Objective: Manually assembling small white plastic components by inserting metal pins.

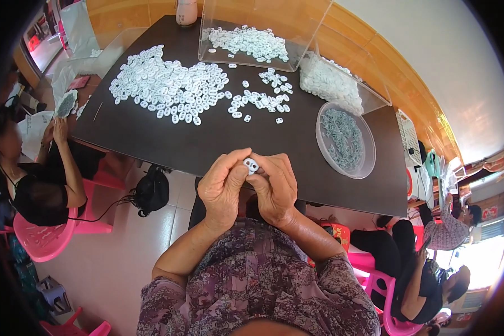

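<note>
Panelled wall [397,67]: orange-brown wood, curving along the far and right sides of the room.
Dark counter [162,143]: spread in front of the person, carrying the loose pieces and their containers.
White two-holed piece [251,166]: raised between both hands over the counter's near edge, its holes turned up, probably so they can be watched closely.
Left grip [220,189]: closed on the piece from the left, thumb and fingertips pinching; something this small seems to call for fingertips rather than a palm.
Right grip [275,189]: closed on it from the right, thumb and forefinger meeting the other hand's, likely to steady it.
White heap [168,84]: far left, spread broad and shallow, which would make single pieces easy to pick.
Small scatter [263,101]: right of the heap, lying apart from it.
Clear box [263,15]: far side, more white pieces inside, presumably kept there as stock.
Clear bag [330,84]: right of the box, packed with whitish pieces too blurred to tell.
Round tub [365,168]: right, holding grey-green bits [341,137]; its wall likely stops them straying.
Co-worker [45,187]: seated at the left on a pink chair [42,238].
</note>
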{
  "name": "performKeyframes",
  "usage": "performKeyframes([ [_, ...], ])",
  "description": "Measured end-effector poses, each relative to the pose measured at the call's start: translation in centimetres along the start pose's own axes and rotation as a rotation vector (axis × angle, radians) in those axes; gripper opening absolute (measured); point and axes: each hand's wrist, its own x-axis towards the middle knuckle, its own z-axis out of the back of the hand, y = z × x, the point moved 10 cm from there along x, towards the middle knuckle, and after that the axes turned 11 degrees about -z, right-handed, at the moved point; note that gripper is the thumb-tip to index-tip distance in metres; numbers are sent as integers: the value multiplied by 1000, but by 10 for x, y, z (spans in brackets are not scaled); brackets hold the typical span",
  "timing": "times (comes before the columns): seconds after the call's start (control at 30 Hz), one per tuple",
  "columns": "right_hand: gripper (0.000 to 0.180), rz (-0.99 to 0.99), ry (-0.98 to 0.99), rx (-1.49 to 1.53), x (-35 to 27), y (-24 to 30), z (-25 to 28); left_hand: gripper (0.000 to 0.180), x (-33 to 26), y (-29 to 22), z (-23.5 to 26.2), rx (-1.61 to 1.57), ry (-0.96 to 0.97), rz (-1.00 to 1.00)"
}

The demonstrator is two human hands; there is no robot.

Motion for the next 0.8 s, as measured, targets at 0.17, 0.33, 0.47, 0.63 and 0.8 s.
performKeyframes([
  [0.17,32,-2,-30,10,1,4,3,21,3,-10,-5,60,52,-67],
  [0.33,32,32,-54,-32,2,8,3,20,6,-17,-7,116,82,-123],
  [0.47,32,9,-62,-26,1,11,3,19,3,-19,-3,44,29,-128],
  [0.63,32,88,-64,-59,0,18,1,24,-3,-19,-2,44,31,-124],
  [0.8,35,170,-97,-35,-6,26,3,24,-10,-27,-1,112,29,-225],
])
